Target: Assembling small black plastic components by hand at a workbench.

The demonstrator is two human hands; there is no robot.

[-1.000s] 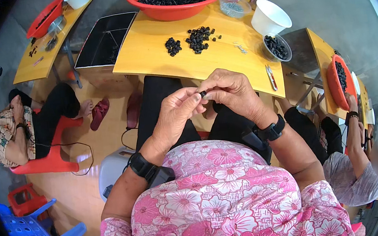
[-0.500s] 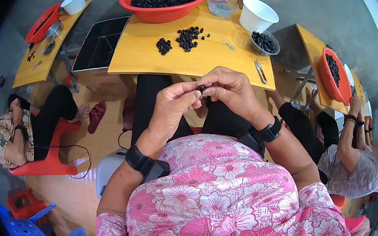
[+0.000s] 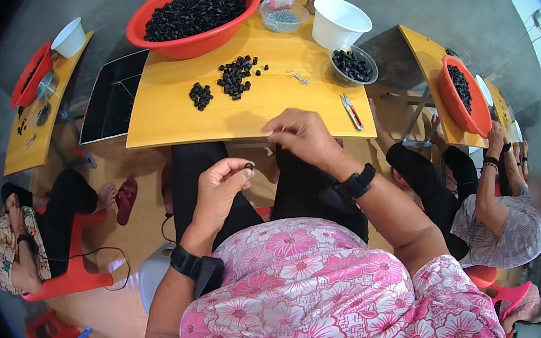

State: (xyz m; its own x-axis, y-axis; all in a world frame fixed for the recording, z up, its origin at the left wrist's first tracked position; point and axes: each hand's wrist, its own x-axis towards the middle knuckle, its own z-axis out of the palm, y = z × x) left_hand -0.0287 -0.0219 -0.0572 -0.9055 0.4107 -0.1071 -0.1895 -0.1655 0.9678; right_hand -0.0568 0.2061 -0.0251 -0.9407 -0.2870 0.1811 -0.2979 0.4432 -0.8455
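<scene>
Between the thumb and forefinger of my left hand (image 3: 216, 192) is a small black ring-shaped part (image 3: 249, 166), held over my lap. My right hand (image 3: 305, 137) is apart from it, by the table's front edge, with its fingers bent and the tips together; whether something tiny is between them cannot be made out. On the yellow table (image 3: 165, 124) ahead lie a larger heap of small black parts (image 3: 234, 80) and a smaller heap (image 3: 200, 97). Several thin metal pins (image 3: 299, 77) are scattered to their right. Red-handled thread snips (image 3: 351, 113) rest near the right edge.
At the back stands a red basin (image 3: 196, 45) full of black parts. A clear tub (image 3: 283, 20) of metal pieces, a white bucket (image 3: 340, 21) and a clear bowl (image 3: 373, 72) of black parts stand to its right. Co-workers sit at side tables left and right.
My hands have come apart. The left has lowered slightly with the black part, while the right has moved away toward the table edge. The view has shifted, showing the table lower and further left.
</scene>
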